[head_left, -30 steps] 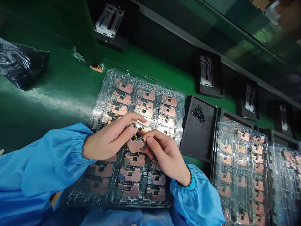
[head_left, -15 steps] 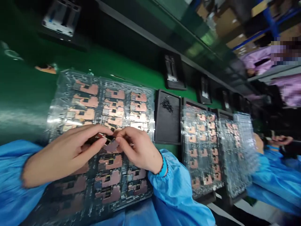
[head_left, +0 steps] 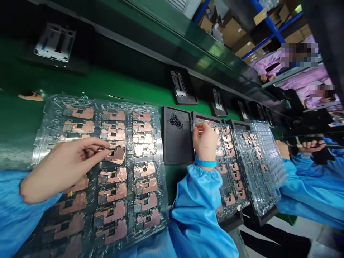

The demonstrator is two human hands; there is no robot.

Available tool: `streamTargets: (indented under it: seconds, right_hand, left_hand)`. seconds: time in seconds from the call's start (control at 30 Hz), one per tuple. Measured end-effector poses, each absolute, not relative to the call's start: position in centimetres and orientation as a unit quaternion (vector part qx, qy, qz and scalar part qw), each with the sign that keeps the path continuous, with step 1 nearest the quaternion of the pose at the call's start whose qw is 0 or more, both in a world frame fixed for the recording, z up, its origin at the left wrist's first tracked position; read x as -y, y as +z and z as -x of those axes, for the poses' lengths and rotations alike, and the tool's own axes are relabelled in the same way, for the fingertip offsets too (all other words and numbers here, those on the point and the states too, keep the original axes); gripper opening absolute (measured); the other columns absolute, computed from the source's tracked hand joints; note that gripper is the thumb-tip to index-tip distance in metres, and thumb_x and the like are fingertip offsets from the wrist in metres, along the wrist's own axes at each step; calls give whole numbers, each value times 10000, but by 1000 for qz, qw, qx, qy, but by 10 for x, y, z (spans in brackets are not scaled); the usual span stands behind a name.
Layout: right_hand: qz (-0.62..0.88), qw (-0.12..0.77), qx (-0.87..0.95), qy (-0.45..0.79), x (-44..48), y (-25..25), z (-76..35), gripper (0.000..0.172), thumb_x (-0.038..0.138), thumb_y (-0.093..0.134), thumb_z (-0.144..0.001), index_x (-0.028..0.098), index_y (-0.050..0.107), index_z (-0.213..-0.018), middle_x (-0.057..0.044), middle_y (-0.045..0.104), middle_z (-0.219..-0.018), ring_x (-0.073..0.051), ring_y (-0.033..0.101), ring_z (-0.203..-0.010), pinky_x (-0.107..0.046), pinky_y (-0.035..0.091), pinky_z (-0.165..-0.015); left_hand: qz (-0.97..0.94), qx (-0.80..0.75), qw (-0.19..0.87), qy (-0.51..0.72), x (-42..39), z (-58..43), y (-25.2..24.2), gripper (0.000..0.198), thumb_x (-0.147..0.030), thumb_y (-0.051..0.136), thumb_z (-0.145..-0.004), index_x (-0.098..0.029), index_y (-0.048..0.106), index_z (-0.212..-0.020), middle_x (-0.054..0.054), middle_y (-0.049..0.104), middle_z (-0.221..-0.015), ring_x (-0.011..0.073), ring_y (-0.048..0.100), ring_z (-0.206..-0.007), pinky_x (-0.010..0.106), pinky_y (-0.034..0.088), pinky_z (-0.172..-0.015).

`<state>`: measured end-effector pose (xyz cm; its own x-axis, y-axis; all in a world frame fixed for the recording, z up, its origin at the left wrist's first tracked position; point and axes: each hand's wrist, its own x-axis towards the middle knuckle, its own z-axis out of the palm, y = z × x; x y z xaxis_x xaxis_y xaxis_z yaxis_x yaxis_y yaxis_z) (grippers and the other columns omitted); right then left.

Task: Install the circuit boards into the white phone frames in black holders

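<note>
My left hand (head_left: 64,166) is closed in a pinch on a small copper-coloured circuit board (head_left: 114,156), held just above the clear plastic tray (head_left: 43,129) that carries several rows of like boards. My right hand (head_left: 205,141) is off to the right, at the near-left corner of a second clear tray of boards (head_left: 231,172). Its back faces me and its fingers are curled at the tray's edge; what they grip, if anything, is hidden. Both arms wear blue sleeves.
A black tray (head_left: 177,154) with a small heap of black screws (head_left: 175,122) lies between the two board trays. Dark fixtures with phone frames (head_left: 178,84) stand along the green belt. A co-worker's blue sleeve (head_left: 309,186) and more stacked trays (head_left: 266,150) are at right.
My right hand has let go of the board and moved right to the second tray. My left hand keeps the board. The view has swung to the right.
</note>
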<state>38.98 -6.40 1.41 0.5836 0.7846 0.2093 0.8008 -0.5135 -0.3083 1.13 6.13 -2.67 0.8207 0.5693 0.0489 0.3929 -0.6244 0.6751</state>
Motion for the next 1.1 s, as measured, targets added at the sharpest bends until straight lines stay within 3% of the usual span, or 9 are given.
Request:
streamTargets:
  seconds: [0.1,0.17,0.23,0.4,0.47,0.63,0.87,0.97,1.1]
  right_hand:
    - [865,153,476,-38,55,-7,-405,111,124,559,-877,176,656,-871,-142,682,-858,-294,556,-858,-448,423,-844]
    - [859,136,492,-45,47,-16,-403,128,133,548,-896,173,665,-862,-148,673,-870,-306,529,-891,-467,396,-887]
    - [850,125,510,-48,39,-20,-396,159,159,527,-933,167,681,-895,-146,667,-892,-305,514,-901,-467,387,-903]
    - [814,110,569,-46,25,-21,-378,201,246,515,-1002,201,709,-1026,-108,665,-1008,-296,507,-963,-435,404,-904]
    - [809,101,577,-50,23,-22,-375,205,253,516,-1004,207,715,-1027,-109,660,-1013,-303,502,-970,-441,407,-889]
    - [803,79,588,-62,22,-22,-374,185,269,544,-994,210,720,-1003,-108,653,-1003,-306,502,-971,-436,408,-868]
    - [782,58,618,-53,15,-28,-370,202,248,499,-1000,197,693,-979,-116,641,-966,-308,503,-949,-439,391,-876]
    - [777,57,625,-50,10,-35,-370,187,215,470,-980,171,649,-947,-136,619,-932,-322,495,-932,-451,387,-859]
    - [778,66,623,-54,7,-38,-372,155,154,440,-949,152,590,-912,-158,599,-914,-323,505,-914,-466,393,-854]
  left_hand:
    - [-884,-364,259,134,-47,-20,-21,613,-631,231,-1034,-230,689,-1108,-124,570,-584,16,515,-401,113,278,-384]
    - [-897,-355,231,127,-42,-24,-19,657,-626,162,-1034,-210,665,-1114,-87,662,-861,44,589,-540,194,389,-441]
    - [-899,-353,225,128,-41,-24,-18,664,-616,131,-1036,-203,641,-1136,-49,635,-1069,63,604,-624,247,432,-485]
    - [-908,-349,222,63,-43,-23,-20,417,-485,297,-1094,-225,601,-1211,38,581,-1219,169,622,-798,356,493,-618]
    - [-913,-339,220,49,-43,-22,-22,376,-433,307,-1108,-216,592,-1222,72,573,-1240,212,617,-875,385,492,-659]
    - [-924,-316,202,73,-40,-18,-23,505,-407,155,-1118,-180,597,-1210,120,570,-1247,284,601,-1026,420,507,-704]
    - [-952,-208,195,108,-26,-11,-17,334,-313,365,-1092,-168,666,-1099,84,587,-1007,249,587,-904,416,507,-742]
    - [-956,-199,197,89,-23,-9,-19,322,-324,395,-1087,-176,673,-1155,85,598,-1023,253,572,-907,414,502,-764]
    - [-961,-179,187,94,-21,-8,-20,317,-279,390,-1088,-174,680,-1016,86,603,-1030,252,552,-912,405,474,-763]
